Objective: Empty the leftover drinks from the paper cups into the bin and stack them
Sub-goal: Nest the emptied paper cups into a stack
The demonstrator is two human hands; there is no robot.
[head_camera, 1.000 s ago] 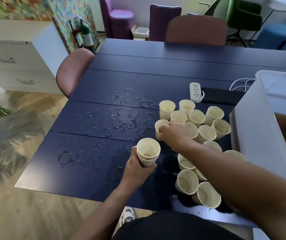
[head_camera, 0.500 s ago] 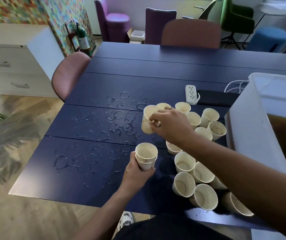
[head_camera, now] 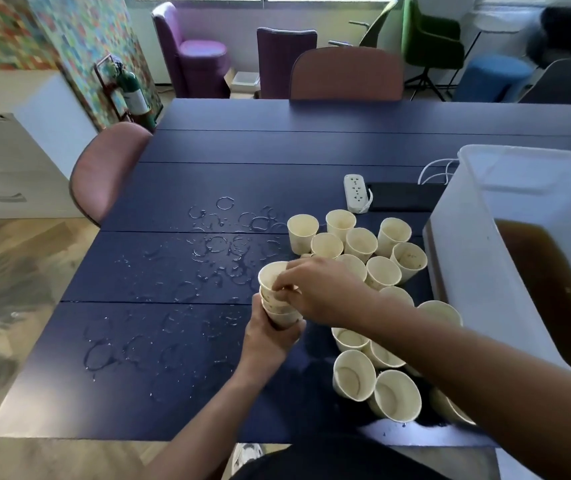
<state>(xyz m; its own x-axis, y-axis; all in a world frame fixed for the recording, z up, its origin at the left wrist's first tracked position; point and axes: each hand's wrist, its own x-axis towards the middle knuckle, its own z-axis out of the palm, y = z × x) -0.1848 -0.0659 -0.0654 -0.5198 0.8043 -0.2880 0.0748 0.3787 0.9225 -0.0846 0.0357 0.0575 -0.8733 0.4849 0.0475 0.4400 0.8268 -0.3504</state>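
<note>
My left hand (head_camera: 269,337) grips a short stack of cream paper cups (head_camera: 278,308) from below, just above the dark blue table (head_camera: 180,375). My right hand (head_camera: 322,292) pinches the rim of the top cup (head_camera: 270,273), which sits in the stack. Several more cream cups stand in a loose cluster (head_camera: 360,244) behind my right hand, and others (head_camera: 394,394) crowd under my right forearm, partly hidden by it. The white plastic bin (head_camera: 478,271) stands at the right and holds brown liquid (head_camera: 550,289).
Wet rings and droplets (head_camera: 221,247) cover the table's middle and left. A white power strip (head_camera: 356,192) and a black flat object (head_camera: 403,201) lie behind the cups. A pink chair (head_camera: 104,171) stands at the table's left edge, another (head_camera: 346,74) at the far side.
My right hand lifted one cup out of the cluster, carried it left and down, and set it into the stack held by my left hand. The stack is one cup taller.
</note>
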